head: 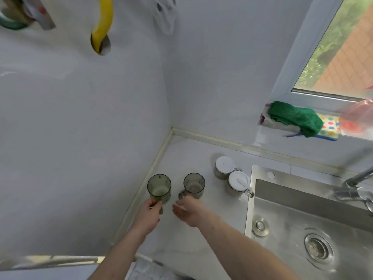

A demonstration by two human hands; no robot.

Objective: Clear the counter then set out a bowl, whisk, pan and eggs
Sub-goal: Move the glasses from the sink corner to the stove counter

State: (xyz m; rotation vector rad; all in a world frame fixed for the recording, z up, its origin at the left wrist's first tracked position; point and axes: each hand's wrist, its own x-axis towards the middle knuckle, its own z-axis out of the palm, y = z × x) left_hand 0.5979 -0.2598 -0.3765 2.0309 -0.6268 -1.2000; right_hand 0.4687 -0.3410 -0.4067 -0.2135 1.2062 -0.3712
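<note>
Two tinted green-grey glass mugs stand on the white counter (201, 235) near the wall corner. My left hand (148, 214) grips the handle of the left mug (159, 187). My right hand (186, 210) hovers just in front of the right mug (194, 184), fingers relaxed and close to its handle, holding nothing. To the right of the mugs stand two small glass jars with white lids (224, 165) (238, 181), side by side next to the sink. No bowl, whisk, pan or eggs are in view.
A steel sink (302, 219) with a tap (355, 186) fills the right side. On the window sill lie a green cloth (294, 116), a spotted sponge (330, 126) and a pink plastic bag (357, 116). White walls close off the left and back; a yellow hose (103, 23) hangs above.
</note>
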